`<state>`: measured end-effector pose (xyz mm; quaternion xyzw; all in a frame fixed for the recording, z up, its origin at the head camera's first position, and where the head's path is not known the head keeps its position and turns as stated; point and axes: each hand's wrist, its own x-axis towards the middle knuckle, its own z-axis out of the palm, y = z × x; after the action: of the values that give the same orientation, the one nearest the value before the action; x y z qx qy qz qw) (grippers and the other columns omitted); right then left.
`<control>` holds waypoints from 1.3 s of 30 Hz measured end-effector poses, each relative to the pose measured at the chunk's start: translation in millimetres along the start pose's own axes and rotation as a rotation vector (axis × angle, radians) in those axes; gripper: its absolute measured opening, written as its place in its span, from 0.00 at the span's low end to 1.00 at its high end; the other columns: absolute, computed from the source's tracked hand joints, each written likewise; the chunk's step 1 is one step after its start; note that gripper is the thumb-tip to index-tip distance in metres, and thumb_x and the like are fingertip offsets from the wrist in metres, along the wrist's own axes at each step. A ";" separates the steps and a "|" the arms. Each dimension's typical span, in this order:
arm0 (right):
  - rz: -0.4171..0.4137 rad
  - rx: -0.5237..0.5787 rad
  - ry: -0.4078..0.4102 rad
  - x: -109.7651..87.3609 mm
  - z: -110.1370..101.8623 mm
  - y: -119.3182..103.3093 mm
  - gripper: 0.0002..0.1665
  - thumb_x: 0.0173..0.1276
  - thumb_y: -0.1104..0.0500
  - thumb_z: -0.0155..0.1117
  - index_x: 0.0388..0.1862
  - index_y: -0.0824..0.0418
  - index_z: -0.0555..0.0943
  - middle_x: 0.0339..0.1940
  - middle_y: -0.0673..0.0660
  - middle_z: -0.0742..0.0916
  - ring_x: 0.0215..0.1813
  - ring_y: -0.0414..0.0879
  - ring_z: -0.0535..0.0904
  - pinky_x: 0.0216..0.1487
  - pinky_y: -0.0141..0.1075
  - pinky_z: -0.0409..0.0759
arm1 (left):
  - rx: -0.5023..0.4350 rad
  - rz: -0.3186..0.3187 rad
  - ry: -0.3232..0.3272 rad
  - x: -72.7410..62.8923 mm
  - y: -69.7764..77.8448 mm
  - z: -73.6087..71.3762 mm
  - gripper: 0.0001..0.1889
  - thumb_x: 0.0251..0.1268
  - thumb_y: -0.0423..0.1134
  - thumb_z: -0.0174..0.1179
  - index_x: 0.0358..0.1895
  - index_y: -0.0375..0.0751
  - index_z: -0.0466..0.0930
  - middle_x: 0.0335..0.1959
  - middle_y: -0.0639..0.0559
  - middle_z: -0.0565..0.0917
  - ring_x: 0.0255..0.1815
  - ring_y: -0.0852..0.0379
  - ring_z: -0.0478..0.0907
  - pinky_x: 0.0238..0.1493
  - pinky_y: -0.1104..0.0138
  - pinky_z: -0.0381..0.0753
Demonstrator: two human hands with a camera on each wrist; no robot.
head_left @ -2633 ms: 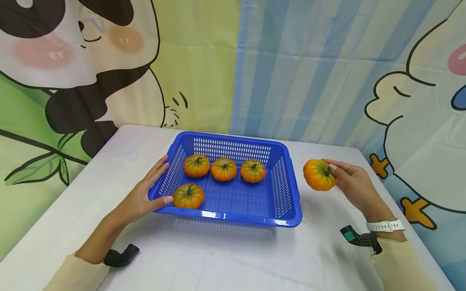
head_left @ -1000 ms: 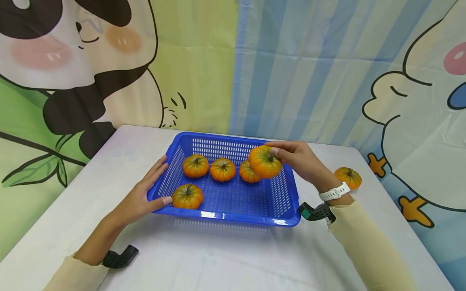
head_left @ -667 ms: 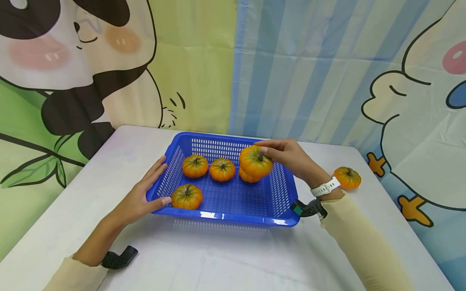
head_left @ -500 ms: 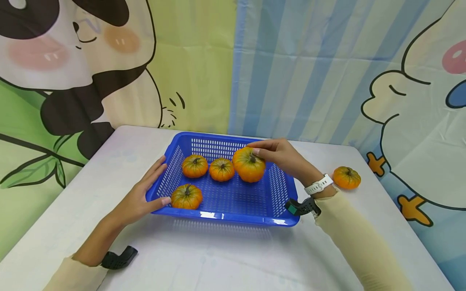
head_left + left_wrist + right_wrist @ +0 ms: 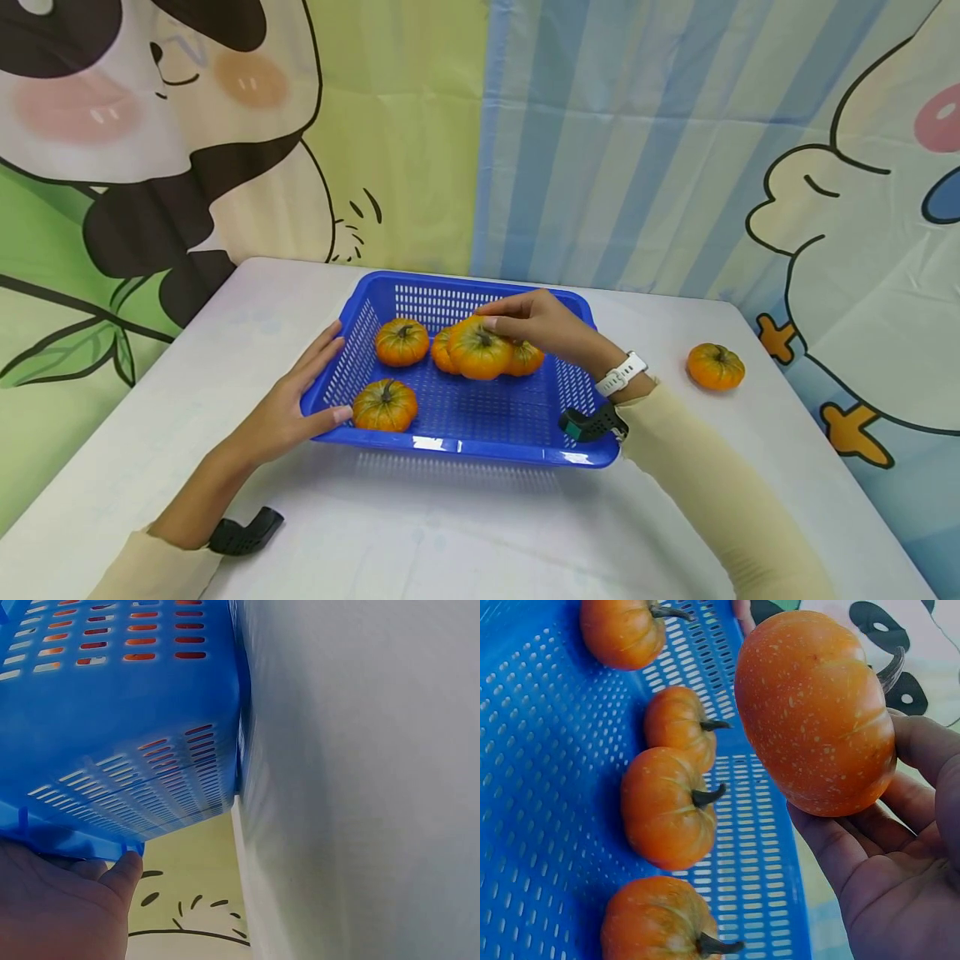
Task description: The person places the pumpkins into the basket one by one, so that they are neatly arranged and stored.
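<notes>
My right hand [image 5: 551, 325] pinches a small orange pumpkin [image 5: 480, 352] near its stem, above the blue basket [image 5: 487, 456]. In the right wrist view, thumb and fingers are round the held pumpkin [image 5: 814, 712], which is apart from those below. Behind it in the head view, two pumpkins are partly hidden, one of them the right pumpkin [image 5: 527, 360]. A back-left pumpkin [image 5: 402, 342] and a front-left pumpkin [image 5: 385, 406] also lie in the basket. My left hand [image 5: 296, 400] rests along the basket's left rim with fingers extended, thumb at the front corner.
Another pumpkin [image 5: 716, 367] lies on the white table [image 5: 480, 533], right of the basket. A cartoon-printed curtain [image 5: 585, 150] hangs behind the table. Black devices are strapped to both wrists, and a white band [image 5: 621, 373] is on the right one.
My right hand has carried the pumpkin from right of the basket leftward over it, lately from over the right pumpkin to over the middle one. My left hand stays at the rim.
</notes>
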<state>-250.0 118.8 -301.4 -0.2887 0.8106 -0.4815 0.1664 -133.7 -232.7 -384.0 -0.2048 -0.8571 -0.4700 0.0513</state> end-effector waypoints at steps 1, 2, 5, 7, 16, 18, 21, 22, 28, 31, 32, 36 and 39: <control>0.000 -0.004 -0.011 2.3 1.5 0.4 0.17 0.72 0.53 0.62 0.55 0.57 0.84 0.51 0.52 0.86 0.50 0.48 0.82 0.50 0.39 0.82 | 0.000 0.000 0.001 0.0 0.3 -0.1 0.46 0.59 0.41 0.64 0.78 0.43 0.49 0.80 0.57 0.42 0.77 0.41 0.43 0.60 0.38 0.62; -0.003 -0.015 -0.020 4.8 3.0 1.0 0.17 0.71 0.53 0.62 0.55 0.57 0.84 0.50 0.52 0.86 0.49 0.47 0.82 0.50 0.38 0.82 | 0.000 -0.001 0.001 -0.1 0.6 -0.2 0.46 0.59 0.41 0.64 0.78 0.43 0.49 0.80 0.57 0.42 0.77 0.41 0.43 0.60 0.38 0.62; -0.014 -0.069 -0.055 12.4 7.5 2.1 0.17 0.70 0.54 0.63 0.54 0.58 0.85 0.48 0.51 0.87 0.46 0.46 0.82 0.48 0.35 0.82 | -0.003 -0.002 0.005 0.2 1.1 -0.5 0.46 0.58 0.41 0.64 0.78 0.42 0.49 0.80 0.57 0.42 0.77 0.41 0.43 0.61 0.39 0.62; -0.017 -0.123 -0.077 16.5 10.5 2.3 0.17 0.70 0.54 0.64 0.53 0.58 0.85 0.45 0.51 0.88 0.39 0.45 0.81 0.42 0.32 0.80 | -0.004 -0.001 0.003 0.3 1.6 -0.6 0.46 0.59 0.41 0.64 0.78 0.42 0.49 0.80 0.57 0.41 0.77 0.41 0.43 0.61 0.38 0.62; -0.056 -0.219 -0.168 25.4 21.3 -0.8 0.17 0.69 0.57 0.65 0.53 0.63 0.85 0.42 0.51 0.89 0.38 0.43 0.81 0.43 0.31 0.80 | 0.006 0.000 0.003 -0.5 3.2 -3.2 0.45 0.59 0.41 0.64 0.78 0.44 0.49 0.79 0.59 0.41 0.77 0.41 0.43 0.61 0.39 0.63; -0.040 -0.220 -0.183 25.9 22.5 -0.1 0.17 0.69 0.57 0.65 0.53 0.63 0.85 0.42 0.51 0.88 0.40 0.42 0.81 0.46 0.32 0.81 | 0.005 0.001 0.003 -0.4 2.6 -3.2 0.45 0.59 0.40 0.64 0.78 0.44 0.49 0.79 0.59 0.41 0.77 0.41 0.43 0.61 0.39 0.63; -0.016 -0.246 -0.213 25.8 23.6 2.0 0.16 0.69 0.56 0.64 0.53 0.61 0.85 0.43 0.50 0.88 0.41 0.42 0.82 0.46 0.32 0.80 | 0.001 0.000 0.004 -0.5 1.6 -2.9 0.45 0.59 0.40 0.64 0.78 0.44 0.49 0.79 0.59 0.41 0.77 0.42 0.42 0.61 0.38 0.62; -0.013 -0.258 -0.225 26.0 23.7 3.1 0.16 0.69 0.56 0.64 0.52 0.61 0.86 0.42 0.49 0.88 0.41 0.42 0.81 0.45 0.31 0.80 | 0.000 -0.001 0.004 -0.5 1.5 -2.8 0.45 0.59 0.40 0.64 0.78 0.44 0.49 0.79 0.59 0.41 0.77 0.42 0.42 0.61 0.37 0.61; -0.019 -0.308 -0.270 25.1 24.2 6.7 0.17 0.68 0.55 0.65 0.52 0.63 0.85 0.42 0.51 0.88 0.43 0.43 0.81 0.48 0.32 0.80 | -0.004 -0.006 0.000 -0.3 1.2 -2.0 0.45 0.59 0.40 0.64 0.78 0.43 0.49 0.80 0.58 0.41 0.77 0.40 0.43 0.60 0.39 0.63; -0.010 -0.308 -0.290 24.8 25.5 8.6 0.21 0.68 0.53 0.66 0.55 0.62 0.84 0.46 0.51 0.87 0.49 0.44 0.80 0.53 0.33 0.78 | -0.003 -0.006 0.000 -0.3 0.6 -1.2 0.45 0.59 0.41 0.63 0.78 0.43 0.50 0.80 0.58 0.41 0.77 0.40 0.43 0.60 0.38 0.63; -0.004 -0.311 -0.298 24.8 25.7 9.5 0.21 0.67 0.52 0.67 0.55 0.62 0.84 0.46 0.51 0.87 0.49 0.43 0.80 0.53 0.33 0.78 | -0.004 -0.005 -0.001 -0.2 0.3 -0.9 0.45 0.59 0.41 0.64 0.78 0.43 0.50 0.80 0.58 0.41 0.77 0.40 0.43 0.60 0.38 0.63; 0.017 -0.325 -0.336 24.2 26.1 13.7 0.19 0.67 0.54 0.67 0.53 0.62 0.85 0.43 0.50 0.88 0.45 0.41 0.81 0.50 0.32 0.79 | -0.006 -0.004 -0.001 0.3 0.2 0.2 0.45 0.59 0.41 0.64 0.78 0.43 0.50 0.80 0.58 0.41 0.77 0.40 0.43 0.60 0.36 0.63; 0.014 -0.327 -0.351 23.8 25.7 15.8 0.18 0.67 0.55 0.67 0.53 0.62 0.85 0.42 0.50 0.88 0.43 0.41 0.82 0.48 0.32 0.80 | -0.008 -0.005 -0.001 0.3 0.6 0.6 0.44 0.59 0.41 0.64 0.78 0.43 0.50 0.80 0.58 0.41 0.77 0.39 0.43 0.60 0.38 0.64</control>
<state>-259.3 92.1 -327.4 -0.3853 0.8386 -0.2849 0.2589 -133.7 -231.8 -383.7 -0.2029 -0.8558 -0.4734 0.0490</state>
